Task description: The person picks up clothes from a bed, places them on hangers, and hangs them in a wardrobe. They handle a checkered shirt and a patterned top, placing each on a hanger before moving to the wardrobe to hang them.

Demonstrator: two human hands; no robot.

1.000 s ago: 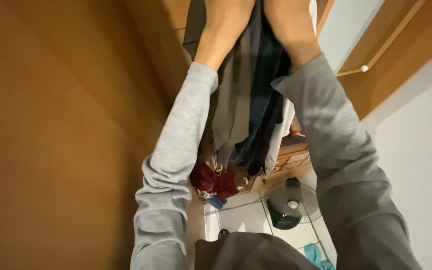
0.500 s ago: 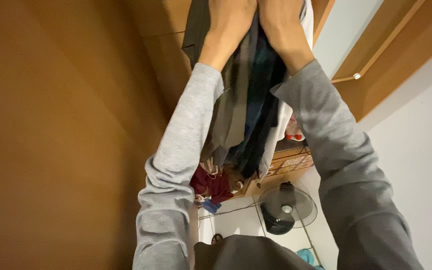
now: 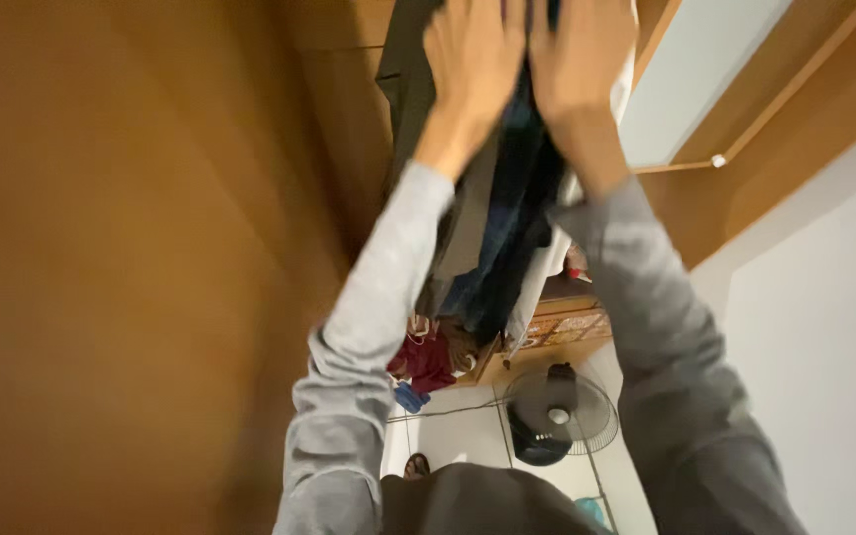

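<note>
Dark hanging clothes fill the far middle of the wooden wardrobe. The left hand and right hand press side by side against their top; blur hides whether either grip is closed. A black fan stands on the floor.

Both hands have come fully into view.

Long grey sleeves covered both arms to wrists: left sleeve lighter heathered grey, right sleeve darker grey, loose and creased. Left hand and right hand bare, blurred. Dark grey garment at chest.
</note>
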